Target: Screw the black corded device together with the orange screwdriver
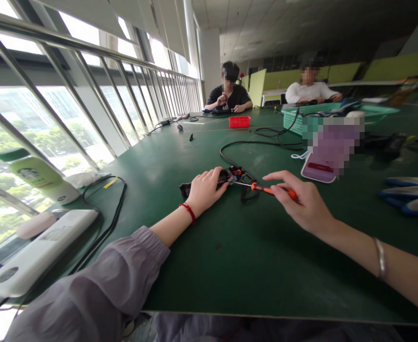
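Note:
My left hand (206, 191) is closed over a black opened device (185, 190) that lies on the green tabletop. Beyond my fingers, the device's exposed end shows small wires and a few red parts; its exact kind cannot be made out. An orange-and-black screwdriver (259, 188) is held in my right hand (303, 202), between thumb and fingers, with the index finger stretched along above the handle. Its thin metal shaft points left, and the tip meets the device's open end beside my left fingertips. A black cable (226, 148) curves away behind the device.
To the left are a white power bank-like box (48, 249), a green-capped bottle (41, 175) and a black cord (123, 190). A red basket (239, 122), teal basket (292, 121), purple phone-like pouch (319, 166) and blue-white gloves (415, 194) lie further out. Two people sit across the table.

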The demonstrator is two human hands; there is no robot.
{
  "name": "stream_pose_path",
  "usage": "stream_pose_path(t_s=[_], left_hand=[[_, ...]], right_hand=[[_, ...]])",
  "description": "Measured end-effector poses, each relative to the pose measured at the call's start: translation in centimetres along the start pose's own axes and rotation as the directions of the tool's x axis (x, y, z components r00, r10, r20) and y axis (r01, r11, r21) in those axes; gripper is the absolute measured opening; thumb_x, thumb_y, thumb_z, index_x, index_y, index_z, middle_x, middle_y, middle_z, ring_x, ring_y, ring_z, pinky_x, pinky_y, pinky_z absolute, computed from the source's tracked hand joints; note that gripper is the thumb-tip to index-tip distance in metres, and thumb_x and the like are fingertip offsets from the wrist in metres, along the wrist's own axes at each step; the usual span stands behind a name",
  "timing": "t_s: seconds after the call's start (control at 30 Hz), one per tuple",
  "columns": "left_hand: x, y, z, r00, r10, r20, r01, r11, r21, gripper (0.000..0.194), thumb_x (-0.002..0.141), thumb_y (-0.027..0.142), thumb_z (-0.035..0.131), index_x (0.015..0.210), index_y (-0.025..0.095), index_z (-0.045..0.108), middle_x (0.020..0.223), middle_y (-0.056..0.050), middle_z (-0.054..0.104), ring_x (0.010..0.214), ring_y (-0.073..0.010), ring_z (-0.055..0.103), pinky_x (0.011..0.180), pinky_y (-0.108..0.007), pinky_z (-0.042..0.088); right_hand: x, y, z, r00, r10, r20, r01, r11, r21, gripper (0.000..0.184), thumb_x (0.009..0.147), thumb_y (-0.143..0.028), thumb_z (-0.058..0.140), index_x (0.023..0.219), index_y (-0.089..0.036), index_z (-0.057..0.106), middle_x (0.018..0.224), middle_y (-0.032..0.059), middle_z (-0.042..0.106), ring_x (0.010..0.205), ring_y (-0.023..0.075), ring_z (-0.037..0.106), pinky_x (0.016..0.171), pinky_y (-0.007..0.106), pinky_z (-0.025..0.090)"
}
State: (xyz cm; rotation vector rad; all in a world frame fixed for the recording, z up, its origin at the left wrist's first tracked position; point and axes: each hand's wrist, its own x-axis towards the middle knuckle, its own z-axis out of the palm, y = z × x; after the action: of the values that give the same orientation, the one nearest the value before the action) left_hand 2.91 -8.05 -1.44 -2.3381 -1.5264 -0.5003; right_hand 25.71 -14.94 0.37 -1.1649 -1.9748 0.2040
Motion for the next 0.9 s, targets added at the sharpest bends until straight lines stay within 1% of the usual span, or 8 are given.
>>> stream_pose_path(t_s=[0.1, 0.23, 0.3, 0.43, 0.5, 0.63, 0.73, 0.9], left_hand=[[0.02, 0.01, 0.02, 1.0, -0.005, -0.003, 0.005, 1.0, 0.0, 0.036, 0.09, 0.041, 0.044, 0.118, 0.019, 0.045, 0.102, -0.006, 0.065, 0.094, -0.0214, 0.06, 0.077, -0.03, 0.043], [0.03, -0.01, 0.01, 1.0, 0.004, -0.019, -0.004, 1.0, 0.0, 0.036, 0.09, 0.041, 0.044, 0.118, 0.018, 0.045, 0.1, -0.006, 0.065, 0.093, -0.0218, 0.061, 0.076, -0.03, 0.043], [0.02, 0.0, 0.0, 1.0, 0.006, -0.022, -0.006, 1.0, 0.002, 0.036, 0.09, 0.042, 0.043, 0.118, 0.018, 0.045, 0.1, -0.006, 0.065, 0.093, -0.0218, 0.061, 0.076, -0.03, 0.044], [-0.01, 0.05, -0.01, 1.0, -0.007, -0.009, 0.007, 1.0, 0.006, 0.036, 0.09, 0.042, 0.043, 0.118, 0.019, 0.045, 0.101, -0.006, 0.065, 0.094, -0.0215, 0.061, 0.077, -0.03, 0.043], [-0.02, 0.07, -0.01, 1.0, -0.008, -0.007, 0.008, 1.0, 0.005, 0.036, 0.09, 0.042, 0.043, 0.118, 0.019, 0.045, 0.101, -0.006, 0.065, 0.094, -0.0216, 0.061, 0.077, -0.03, 0.043], [0.0, 0.05, 0.0, 1.0, -0.004, -0.012, 0.004, 1.0, 0.005, 0.036, 0.09, 0.042, 0.043, 0.118, 0.018, 0.045, 0.101, -0.006, 0.065, 0.093, -0.0217, 0.061, 0.076, -0.03, 0.044], [0.0, 0.01, 0.0, 1.0, 0.0, -0.016, 0.0, 1.0, 0.004, 0.036, 0.09, 0.042, 0.043, 0.117, 0.018, 0.045, 0.1, -0.006, 0.065, 0.093, -0.0217, 0.061, 0.076, -0.031, 0.044], [0.0, 0.0, 0.03, 1.0, 0.004, -0.014, -0.004, 1.0, 0.007, 0.036, 0.09, 0.042, 0.042, 0.117, 0.018, 0.045, 0.099, -0.006, 0.065, 0.093, -0.022, 0.061, 0.075, -0.03, 0.043]], right_hand=[[0.02, 0.11, 0.07, 0.999, -0.016, -0.027, 0.017, 1.0, 0.005, 0.024, 0.086, -0.03, 0.046, 0.105, -0.019, 0.054, 0.054, -0.0047, 0.052, 0.042, 0.0101, 0.047, 0.046, 0.023, 0.037], [0.0, 0.19, 0.34, 0.99, -0.096, -0.104, 0.098, 0.995, 0.015, 0.039, 0.075, -0.02, 0.056, 0.113, -0.019, 0.048, 0.077, 0.0006, 0.06, 0.065, 0.0143, 0.061, 0.063, 0.026, 0.048], [0.0, 0.1, 0.3, 0.992, -0.093, -0.087, 0.096, 0.995, 0.023, 0.041, 0.075, -0.021, 0.056, 0.115, -0.02, 0.046, 0.081, 0.0016, 0.061, 0.066, 0.0146, 0.062, 0.062, 0.026, 0.048], [0.07, -0.11, -0.02, 1.0, -0.009, -0.024, 0.009, 1.0, 0.01, 0.026, 0.085, -0.032, 0.048, 0.107, -0.018, 0.053, 0.054, -0.0046, 0.053, 0.042, 0.0108, 0.049, 0.046, 0.023, 0.039], [0.12, -0.08, -0.06, 1.0, 0.003, -0.026, -0.003, 1.0, 0.012, 0.023, 0.088, -0.032, 0.044, 0.102, -0.019, 0.055, 0.049, -0.0056, 0.05, 0.039, 0.0104, 0.046, 0.044, 0.023, 0.036], [0.11, 0.16, 0.2, 0.992, -0.065, -0.111, 0.066, 0.998, 0.005, 0.033, 0.078, -0.023, 0.054, 0.11, -0.02, 0.05, 0.073, -0.0001, 0.061, 0.057, 0.013, 0.059, 0.057, 0.025, 0.046], [0.05, 0.19, 0.29, 0.992, -0.075, -0.102, 0.076, 0.997, 0.003, 0.041, 0.075, -0.022, 0.056, 0.114, -0.02, 0.047, 0.085, 0.0027, 0.062, 0.065, 0.0147, 0.062, 0.06, 0.026, 0.047], [0.09, 0.02, -0.01, 1.0, -0.002, -0.03, 0.002, 1.0, -0.012, 0.027, 0.086, -0.035, 0.046, 0.107, -0.019, 0.053, 0.052, -0.0054, 0.051, 0.041, 0.0118, 0.049, 0.044, 0.024, 0.037]])
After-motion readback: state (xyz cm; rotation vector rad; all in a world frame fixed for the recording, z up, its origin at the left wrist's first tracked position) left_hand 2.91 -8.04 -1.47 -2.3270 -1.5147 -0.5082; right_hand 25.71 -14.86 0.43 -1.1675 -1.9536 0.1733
